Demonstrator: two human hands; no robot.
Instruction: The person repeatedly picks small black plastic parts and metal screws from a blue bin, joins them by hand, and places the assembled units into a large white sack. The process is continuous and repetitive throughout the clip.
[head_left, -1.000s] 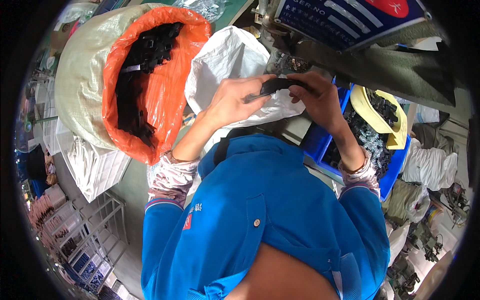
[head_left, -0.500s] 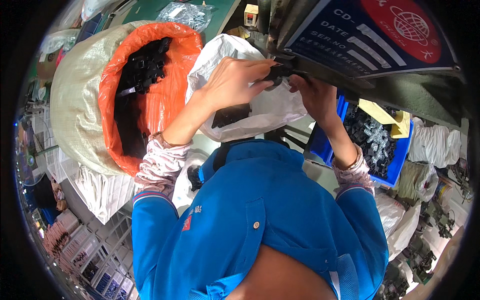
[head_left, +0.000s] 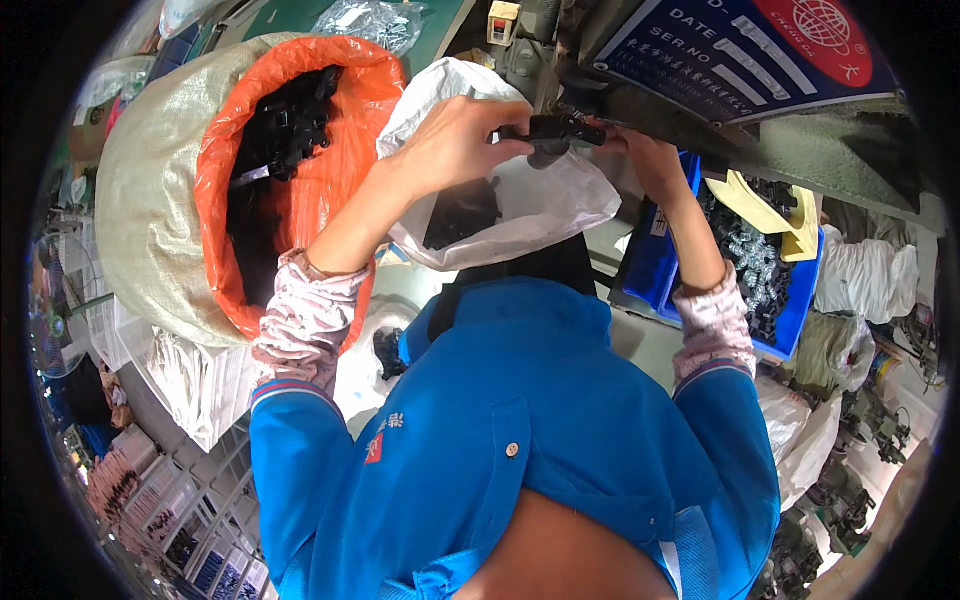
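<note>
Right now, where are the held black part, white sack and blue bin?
Black part (head_left: 556, 128), head view: its middle.
White sack (head_left: 568, 198), head view: its right side.
Blue bin (head_left: 650, 264), head view: its left wall.

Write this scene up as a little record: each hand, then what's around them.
Left hand: holding a black part
Right hand: at the part's right end; grip unclear
Below hands: open white sack with black pieces inside
Left side: beige sack, orange liner, more black pieces
Right side: blue bin, silvery pieces; yellow tray overlapping it
Upper right: machine bearing a blue plate
</note>
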